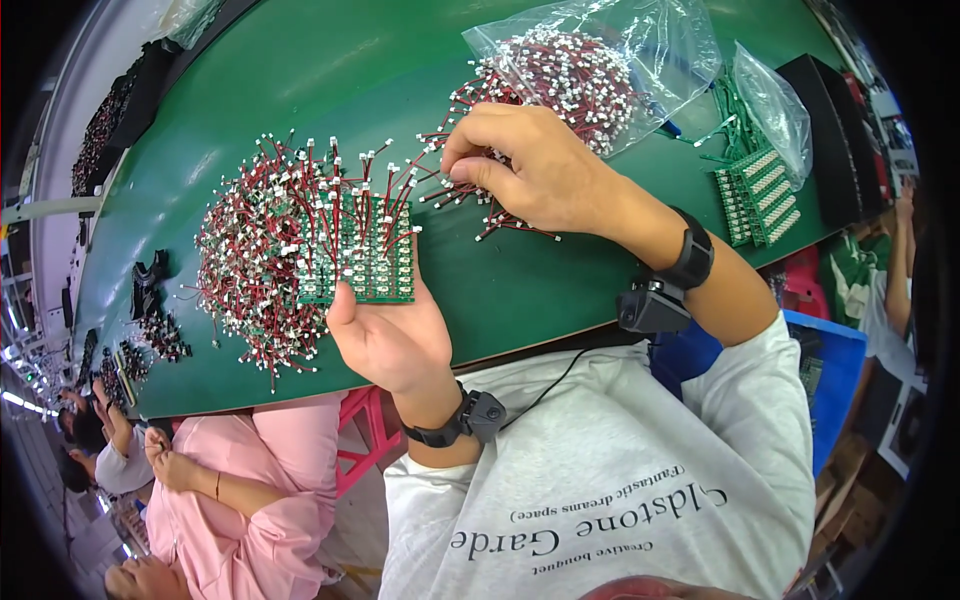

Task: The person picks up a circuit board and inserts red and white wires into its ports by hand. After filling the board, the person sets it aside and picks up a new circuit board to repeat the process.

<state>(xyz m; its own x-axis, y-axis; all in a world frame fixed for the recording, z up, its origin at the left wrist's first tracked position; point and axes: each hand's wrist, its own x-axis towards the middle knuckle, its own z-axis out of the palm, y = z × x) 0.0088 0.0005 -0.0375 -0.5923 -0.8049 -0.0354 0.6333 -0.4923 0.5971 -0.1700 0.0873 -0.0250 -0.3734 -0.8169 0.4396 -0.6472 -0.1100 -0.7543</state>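
My left hand (395,335) grips the near edge of a green circuit board panel (388,270), thumb on top. Rows of small boards make up the panel, and red and black wires with white connectors stand up from its left and far parts. Left of the panel, partly against it, is a large heap of small boards with wires (250,250). My right hand (540,165) is closed, thumb and forefinger pinched at a wire lead (432,180), right of the panel. Its fingertips partly hide the wire. Beyond it spreads a pile of loose wire leads (575,80) with white connectors.
A clear plastic bag (670,50) lies around the wire pile. Stacked board panels (760,200) and another clear bag (775,110) are at the right, beside a black box (830,140). A person in pink (240,480) sits at the left. Black parts (148,285) lie near the table's left end.
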